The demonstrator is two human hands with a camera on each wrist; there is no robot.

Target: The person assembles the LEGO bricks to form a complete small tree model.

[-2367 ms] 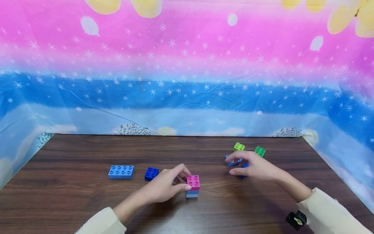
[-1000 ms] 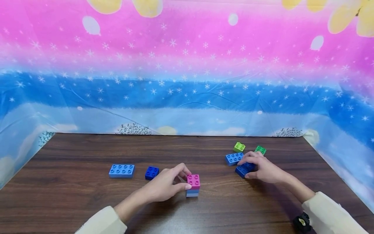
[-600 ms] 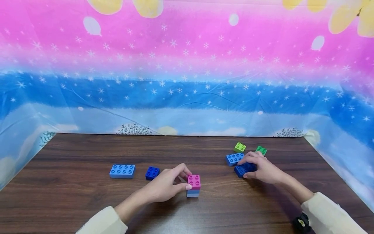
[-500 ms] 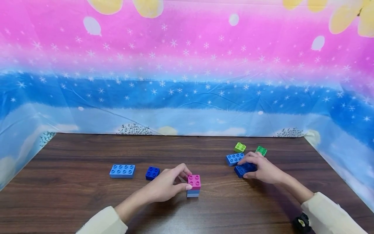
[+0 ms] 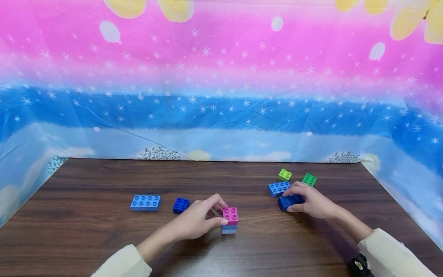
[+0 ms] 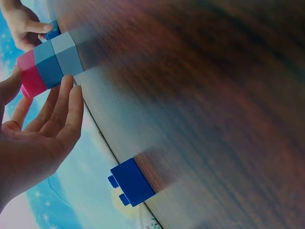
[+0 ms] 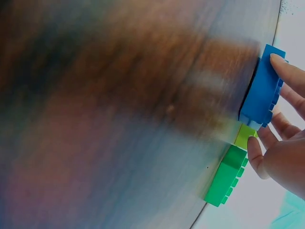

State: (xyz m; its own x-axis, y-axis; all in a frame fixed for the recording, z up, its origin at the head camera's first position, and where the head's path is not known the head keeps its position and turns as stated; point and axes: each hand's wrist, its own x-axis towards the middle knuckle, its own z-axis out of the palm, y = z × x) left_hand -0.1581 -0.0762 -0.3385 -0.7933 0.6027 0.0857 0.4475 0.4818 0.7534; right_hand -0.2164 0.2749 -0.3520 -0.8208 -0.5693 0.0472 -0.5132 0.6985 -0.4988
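Observation:
In the head view my left hand (image 5: 195,221) grips a small upright stack, its thumb on the pink brick (image 5: 230,216) on top. Below the pink one sit a blue brick (image 6: 48,64) and a pale grey-blue brick (image 6: 67,54), plain in the left wrist view. My right hand (image 5: 313,202) pinches a dark blue brick (image 5: 290,202), thumb on the near side and fingers on the far side; the palm hides part of it. Close behind it lies a mid-blue eight-stud brick (image 5: 278,188).
Beyond the right hand lie a lime brick (image 5: 285,174) and a green brick (image 5: 309,179). Left of the left hand are a small dark blue brick (image 5: 181,205) and a light blue eight-stud brick (image 5: 145,202). A printed cloth (image 5: 221,115) borders the wooden table (image 5: 86,238).
My right hand has come down from above the mid-blue brick, moving right, and taken hold of the dark blue brick, which has turned slightly. The left hand and stack have stayed in place.

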